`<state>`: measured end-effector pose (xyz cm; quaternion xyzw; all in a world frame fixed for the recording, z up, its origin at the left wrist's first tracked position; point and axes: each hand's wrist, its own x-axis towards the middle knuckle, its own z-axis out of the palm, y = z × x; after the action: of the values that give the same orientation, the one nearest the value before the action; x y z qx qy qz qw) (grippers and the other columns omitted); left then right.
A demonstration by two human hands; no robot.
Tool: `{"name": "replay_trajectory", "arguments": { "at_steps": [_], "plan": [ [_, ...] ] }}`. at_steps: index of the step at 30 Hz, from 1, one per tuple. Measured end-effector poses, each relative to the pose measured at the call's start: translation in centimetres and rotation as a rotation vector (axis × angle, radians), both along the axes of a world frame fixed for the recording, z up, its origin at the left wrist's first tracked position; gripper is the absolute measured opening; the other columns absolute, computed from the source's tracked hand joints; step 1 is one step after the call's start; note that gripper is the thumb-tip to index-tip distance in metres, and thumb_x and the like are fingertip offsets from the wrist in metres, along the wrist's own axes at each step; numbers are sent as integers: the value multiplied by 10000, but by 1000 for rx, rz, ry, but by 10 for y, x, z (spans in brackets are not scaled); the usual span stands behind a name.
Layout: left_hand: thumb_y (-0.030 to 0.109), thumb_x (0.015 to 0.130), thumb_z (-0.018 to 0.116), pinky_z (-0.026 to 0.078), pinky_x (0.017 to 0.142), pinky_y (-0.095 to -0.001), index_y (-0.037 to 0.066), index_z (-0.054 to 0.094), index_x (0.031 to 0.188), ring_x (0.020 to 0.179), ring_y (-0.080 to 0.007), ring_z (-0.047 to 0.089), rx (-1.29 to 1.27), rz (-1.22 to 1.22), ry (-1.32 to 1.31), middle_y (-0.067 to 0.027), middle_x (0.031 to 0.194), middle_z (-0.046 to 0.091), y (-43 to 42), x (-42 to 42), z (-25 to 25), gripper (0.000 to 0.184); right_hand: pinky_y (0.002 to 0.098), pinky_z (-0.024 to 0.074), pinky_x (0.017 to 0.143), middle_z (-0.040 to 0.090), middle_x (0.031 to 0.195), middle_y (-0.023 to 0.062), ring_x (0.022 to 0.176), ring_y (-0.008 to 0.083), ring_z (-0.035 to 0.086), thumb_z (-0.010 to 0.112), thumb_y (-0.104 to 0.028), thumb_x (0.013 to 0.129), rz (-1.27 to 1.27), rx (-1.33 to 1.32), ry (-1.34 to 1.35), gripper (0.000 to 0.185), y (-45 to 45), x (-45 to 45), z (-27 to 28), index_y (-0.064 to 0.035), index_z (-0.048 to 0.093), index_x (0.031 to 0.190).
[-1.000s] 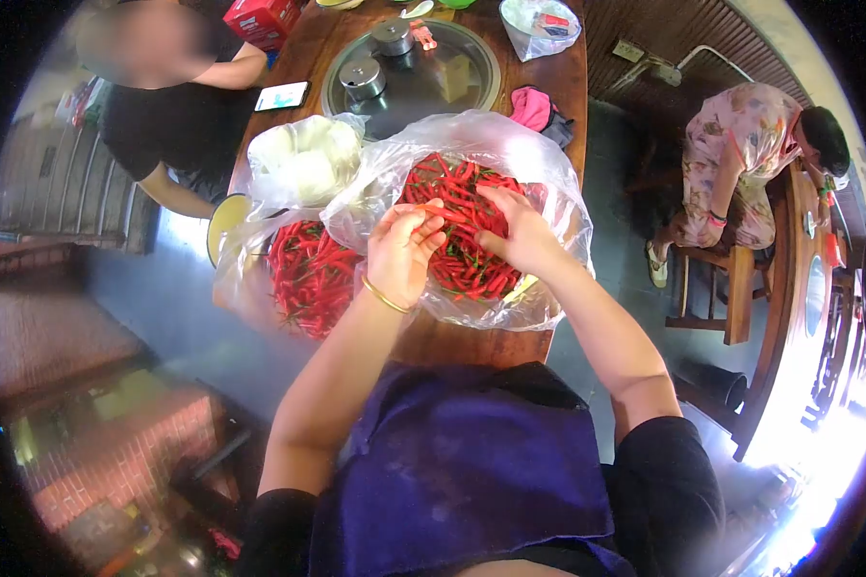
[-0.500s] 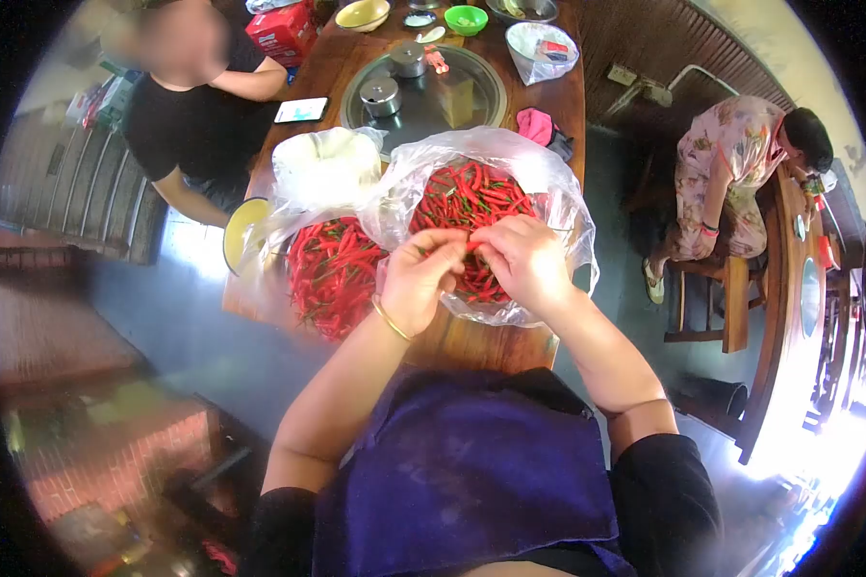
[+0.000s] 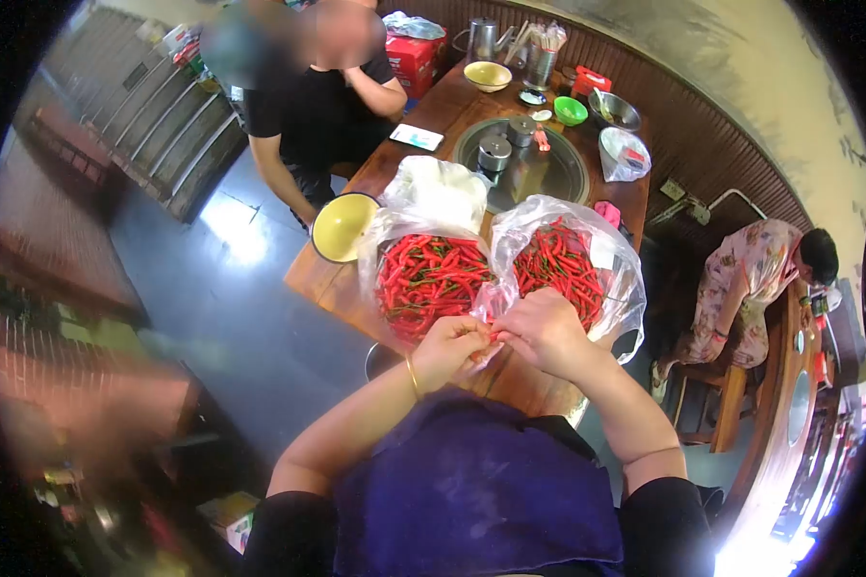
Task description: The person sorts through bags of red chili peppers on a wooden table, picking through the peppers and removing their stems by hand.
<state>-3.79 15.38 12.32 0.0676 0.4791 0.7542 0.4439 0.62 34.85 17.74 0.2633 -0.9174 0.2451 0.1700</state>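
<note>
Two clear plastic bags of red chilies lie open side by side on the wooden table (image 3: 539, 385): the left chilies (image 3: 433, 279) and the right chilies (image 3: 560, 264). My left hand (image 3: 449, 348), with a gold bangle at the wrist, is closed in a pinch at the near edge of the bags. Right beside it, my right hand (image 3: 546, 332) pinches too. Between the fingertips a small bit of red chili (image 3: 495, 335) shows, held by both hands. A white plastic bag (image 3: 437, 192) stands behind the left chilies.
Left of the bags is a yellow bowl (image 3: 344, 228). Metal tins (image 3: 495, 152) stand on a round tray (image 3: 568, 173) further back, near a phone (image 3: 417, 137) and a green bowl (image 3: 570, 112). A person in black (image 3: 322, 115) sits at the left, another (image 3: 746, 288) at the right.
The view has swung left, so the table appears further right and tilted. My hands, apart at first, have come together at the bags' near edge, pinching a chili.
</note>
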Motion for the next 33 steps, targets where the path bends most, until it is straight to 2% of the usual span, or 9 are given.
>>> {"name": "replay_trajectory", "arguments": {
  "at_steps": [5, 12, 13, 20, 24, 25, 28, 31, 33],
  "plan": [
    [102, 902, 569, 425, 547, -213, 34, 630, 918, 634, -73, 541, -20, 175, -77, -2, 737, 594, -45, -2, -21, 92, 365, 438, 746, 639, 769, 9, 734, 221, 603, 756, -149, 687, 24, 96, 60, 175, -47, -19, -9, -142, 669, 840],
    [105, 891, 572, 428, 557, -212, 39, 631, 891, 644, -91, 551, 49, 440, -255, -17, 746, 602, -91, -7, -8, 89, 360, 434, 753, 660, 786, 8, 715, 205, 600, 748, -129, 707, -29, -55, 134, 178, -110, -36, -19, -134, 695, 877],
    [108, 890, 573, 431, 561, -211, 39, 629, 887, 645, -93, 550, 76, 459, -259, -19, 751, 602, -96, -7, -7, 89, 380, 441, 788, 657, 781, 14, 733, 208, 609, 707, -178, 749, -45, -62, 140, 128, -117, -37, -21, -141, 690, 870],
    [92, 900, 574, 368, 508, -205, 19, 641, 895, 629, -79, 522, 178, 443, -146, -21, 754, 597, -116, -8, -1, 100, 376, 480, 734, 672, 884, 127, 786, 294, 630, 666, -97, 795, -179, -501, -114, 182, -151, -30, -37, -58, 682, 973],
    [88, 911, 572, 346, 491, -196, 14, 655, 919, 617, -71, 514, 255, 438, -168, -18, 744, 598, -119, -4, 5, 111, 287, 497, 743, 672, 985, 75, 834, 159, 627, 534, -12, 941, -102, -1040, -615, 104, -162, -17, -43, -22, 561, 1041],
    [80, 910, 571, 355, 501, -193, 14, 658, 944, 617, -71, 517, 257, 425, -153, -14, 749, 600, -122, -4, 2, 114, 255, 480, 780, 639, 1015, 47, 884, 107, 582, 479, 2, 973, -48, -1044, -582, 84, -163, -17, -42, -25, 518, 1042],
    [84, 893, 598, 409, 540, -220, 40, 655, 938, 669, -104, 558, 297, 378, -179, -36, 885, 662, -132, 0, -7, 86, 248, 469, 820, 618, 1007, 45, 909, 99, 565, 501, -2, 965, 23, -1180, -650, 77, -168, -16, -45, -31, 528, 1031],
    [110, 883, 600, 414, 562, -239, 58, 637, 927, 671, -113, 545, 298, 383, -345, -17, 834, 631, -139, 5, -20, 78, 308, 478, 869, 603, 966, 50, 924, 143, 588, 512, -90, 981, -62, -1146, -682, 68, -169, -14, -56, -44, 524, 1030],
    [139, 873, 606, 418, 585, -250, 68, 623, 937, 681, -118, 533, 363, 406, -421, -8, 801, 600, -150, 6, -32, 98, 324, 491, 860, 603, 956, 53, 902, 161, 595, 513, -96, 980, -121, -1493, -811, 69, -165, -18, -56, -50, 526, 1030]
  ]
}}
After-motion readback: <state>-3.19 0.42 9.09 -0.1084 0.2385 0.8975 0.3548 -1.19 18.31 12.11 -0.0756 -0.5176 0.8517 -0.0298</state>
